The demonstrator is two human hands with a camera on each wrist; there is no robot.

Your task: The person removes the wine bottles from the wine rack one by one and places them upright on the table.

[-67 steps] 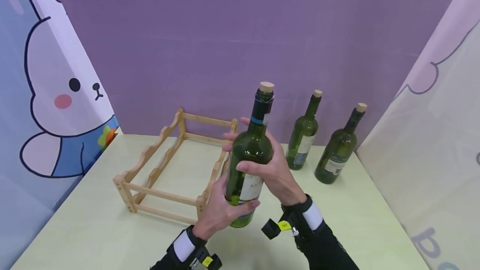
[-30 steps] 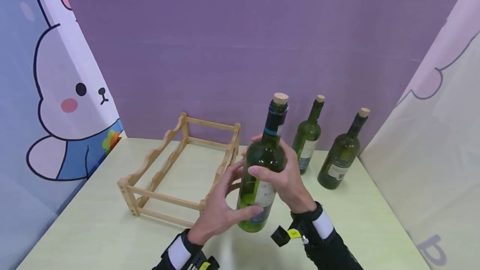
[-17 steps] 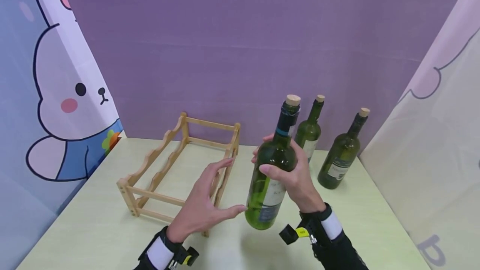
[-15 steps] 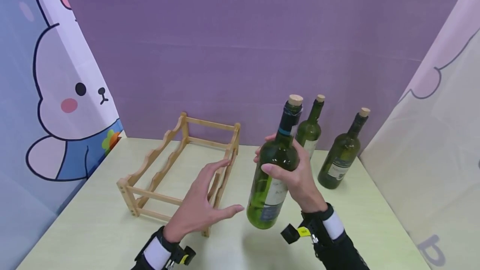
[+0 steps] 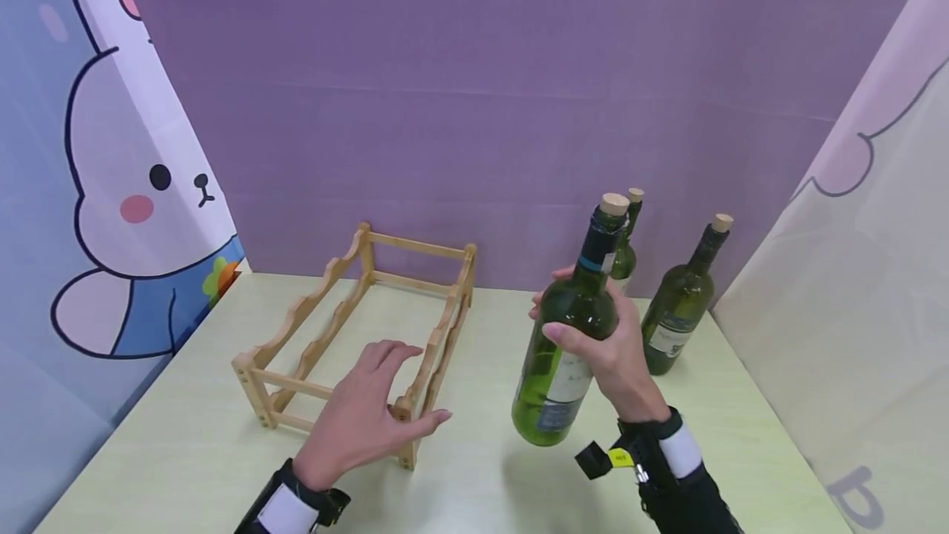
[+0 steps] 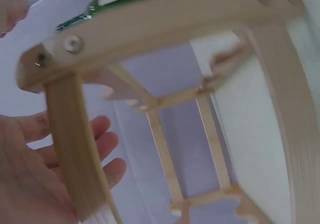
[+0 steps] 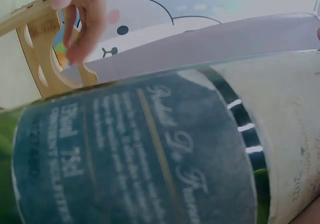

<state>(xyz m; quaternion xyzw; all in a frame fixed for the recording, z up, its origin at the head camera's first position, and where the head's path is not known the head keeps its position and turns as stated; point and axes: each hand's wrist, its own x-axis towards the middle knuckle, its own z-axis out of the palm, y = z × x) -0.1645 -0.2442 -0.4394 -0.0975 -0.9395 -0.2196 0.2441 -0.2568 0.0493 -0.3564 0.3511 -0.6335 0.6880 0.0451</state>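
Observation:
A corked green wine bottle [image 5: 561,361] is held above the table by my right hand [image 5: 610,353], its neck leaning to the right. Thumb and fingers wrap around its upper body. The label [image 7: 125,154] fills much of the right wrist view. My left hand [image 5: 363,410] hovers by the near right corner of the wooden wine rack [image 5: 296,386], fingers spread and holding nothing. In the left wrist view the rack's end frame [image 6: 150,29] crosses in front of the fingers [image 6: 107,144]; whether they touch it I cannot tell.
Two more corked bottles stand upright at the back right: one [image 5: 624,262] partly hidden behind the held bottle, the other [image 5: 678,311] farther right. A purple backdrop [image 5: 482,105] rises behind the pale table [image 5: 474,484]. Printed cloths hang at both sides.
My left hand has let go of the bottle and moved left to the rack's near corner. My right hand has carried the bottle rightward, and it tilts more.

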